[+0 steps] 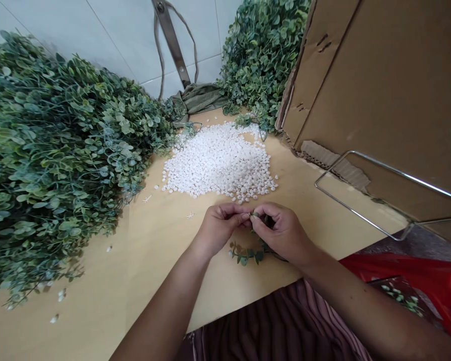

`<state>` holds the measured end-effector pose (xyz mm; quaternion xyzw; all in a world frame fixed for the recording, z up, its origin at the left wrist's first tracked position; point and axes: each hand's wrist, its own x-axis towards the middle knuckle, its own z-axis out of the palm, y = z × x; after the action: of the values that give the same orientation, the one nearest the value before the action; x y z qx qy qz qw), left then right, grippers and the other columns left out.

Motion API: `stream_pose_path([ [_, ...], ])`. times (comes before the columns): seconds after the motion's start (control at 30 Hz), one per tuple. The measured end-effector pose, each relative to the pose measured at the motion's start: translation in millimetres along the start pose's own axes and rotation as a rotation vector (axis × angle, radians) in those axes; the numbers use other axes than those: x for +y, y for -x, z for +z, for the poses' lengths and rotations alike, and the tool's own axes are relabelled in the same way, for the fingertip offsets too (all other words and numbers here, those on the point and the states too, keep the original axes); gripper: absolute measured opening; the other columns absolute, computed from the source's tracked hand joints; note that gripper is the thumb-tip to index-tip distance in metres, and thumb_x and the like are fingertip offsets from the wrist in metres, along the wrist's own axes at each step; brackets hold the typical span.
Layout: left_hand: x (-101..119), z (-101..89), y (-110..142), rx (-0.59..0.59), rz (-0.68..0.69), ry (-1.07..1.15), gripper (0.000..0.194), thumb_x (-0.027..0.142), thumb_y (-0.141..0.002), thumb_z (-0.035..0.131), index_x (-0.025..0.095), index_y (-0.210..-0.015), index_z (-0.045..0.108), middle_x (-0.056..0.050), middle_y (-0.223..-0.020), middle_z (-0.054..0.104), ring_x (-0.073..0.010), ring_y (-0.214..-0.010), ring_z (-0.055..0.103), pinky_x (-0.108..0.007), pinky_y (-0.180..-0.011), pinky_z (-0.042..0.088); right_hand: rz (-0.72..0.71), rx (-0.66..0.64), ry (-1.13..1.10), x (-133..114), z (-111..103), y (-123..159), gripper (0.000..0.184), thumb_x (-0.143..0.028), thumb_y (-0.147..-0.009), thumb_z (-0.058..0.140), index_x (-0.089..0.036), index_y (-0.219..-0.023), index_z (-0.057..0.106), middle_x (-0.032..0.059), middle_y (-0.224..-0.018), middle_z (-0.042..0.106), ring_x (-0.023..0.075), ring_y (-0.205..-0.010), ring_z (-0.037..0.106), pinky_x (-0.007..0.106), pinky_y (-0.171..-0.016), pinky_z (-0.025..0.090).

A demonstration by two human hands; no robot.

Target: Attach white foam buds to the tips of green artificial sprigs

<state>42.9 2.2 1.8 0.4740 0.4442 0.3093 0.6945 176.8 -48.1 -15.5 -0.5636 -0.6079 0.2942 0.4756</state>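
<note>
My left hand (pixel 225 223) and my right hand (pixel 276 225) meet fingertip to fingertip above the table, just in front of a heap of small white beads (pixel 221 160). Between them is a sprig of artificial greenery (pixel 250 254), whose leaves hang below my right hand. My right thumb and forefinger pinch its stem. The left thumb and forefinger are pressed together at the same spot; whatever tiny piece they hold is hidden by the fingers.
A big pile of artificial foliage (pixel 71 135) covers the table's left side, and another bunch (pixel 263 55) stands at the back. To the right are a cardboard box (pixel 391 90) and a bent metal wire frame (pixel 361 210). A red plastic object (pixel 417 281) sits below the edge.
</note>
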Motion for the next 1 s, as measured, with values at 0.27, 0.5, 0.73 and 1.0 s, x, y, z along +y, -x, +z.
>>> stream_pose_path([
  [0.27, 0.0, -3.4, -2.6, -0.027, 0.01, 0.052, 0.029, 0.035, -0.058, 0.076, 0.015, -0.078, 0.071, 0.0, -0.061, 0.065, -0.01, -0.056, 0.057, -0.023, -0.058, 0.048, 0.168, -0.034, -0.357, -0.1, -2.5, -4.1, 0.014, -0.026, -0.079, 0.054, -0.017, -0.069, 0.059, -0.0003, -0.063, 0.059, 0.0122, -0.061, 0.054, 0.023, -0.058, 0.043],
  [0.5, -3.1, -3.8, -4.2, -0.021, 0.036, -0.004, 0.027, 0.033, -0.059, 0.074, 0.015, -0.078, 0.071, 0.001, -0.059, 0.062, -0.0085, -0.055, 0.054, -0.021, -0.055, 0.045, 0.405, 0.114, -0.912, -3.2, -20.2, -2.1, 0.022, -0.036, -0.068, 0.071, -0.018, -0.062, 0.059, -0.0034, -0.061, 0.057, 0.0115, -0.063, 0.058, 0.024, -0.065, 0.05],
  [0.73, -4.4, -2.1, -4.4, -0.045, 0.056, -0.067, 0.022, 0.031, -0.058, 0.072, 0.015, -0.074, 0.07, 0.002, -0.056, 0.06, -0.0082, -0.054, 0.052, -0.021, -0.054, 0.043, 0.502, 0.326, -1.06, -6.1, -51.1, 23.9, 0.025, -0.03, -0.055, 0.081, -0.02, -0.07, 0.065, -0.0042, -0.068, 0.061, 0.0117, -0.066, 0.062, 0.028, -0.072, 0.055],
  [1.0, -5.4, -1.6, -1.8, -0.036, 0.084, -0.171, 0.023, 0.031, -0.059, 0.07, 0.015, -0.075, 0.071, 0.002, -0.053, 0.058, -0.0097, -0.056, 0.052, -0.023, -0.057, 0.044, 0.411, 0.23, -0.849, -14.1, -91.0, 62.2, 0.017, -0.035, -0.068, 0.072, -0.021, -0.073, 0.063, -0.0007, -0.069, 0.057, 0.0143, -0.071, 0.06, 0.024, -0.061, 0.051],
])
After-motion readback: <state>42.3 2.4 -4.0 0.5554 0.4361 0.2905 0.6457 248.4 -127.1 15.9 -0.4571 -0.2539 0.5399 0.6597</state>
